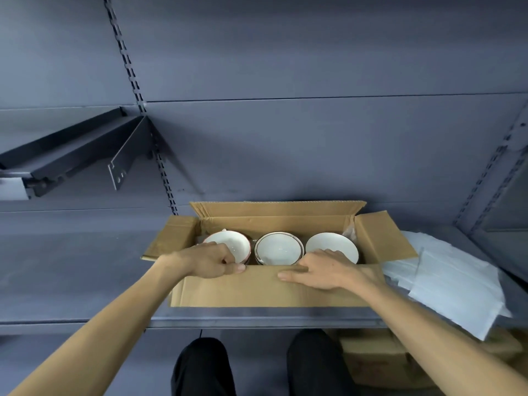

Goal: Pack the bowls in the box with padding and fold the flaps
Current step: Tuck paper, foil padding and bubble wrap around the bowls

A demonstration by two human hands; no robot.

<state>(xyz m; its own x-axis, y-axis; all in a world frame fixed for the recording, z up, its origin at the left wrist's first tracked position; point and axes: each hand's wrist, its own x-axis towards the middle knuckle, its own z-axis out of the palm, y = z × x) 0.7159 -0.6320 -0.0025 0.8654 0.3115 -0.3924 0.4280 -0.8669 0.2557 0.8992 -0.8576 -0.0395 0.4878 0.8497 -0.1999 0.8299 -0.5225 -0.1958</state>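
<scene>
While three bowls (278,248) sit in a row inside the open cardboard box (265,290) at centre frame, the left hand (211,260) pinches its near flap and the right hand (328,270) lies flat-fingered on it; white padding sheets (454,284) lie lower right.

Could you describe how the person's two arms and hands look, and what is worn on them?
Both arms are bare as far as the picture shows: no sleeve is visible. The left hand and the right hand wear no gloves, and no ring, watch or bracelet shows on the fingers or wrists. No markings are visible. Below, the legs wear dark black trousers.
</scene>
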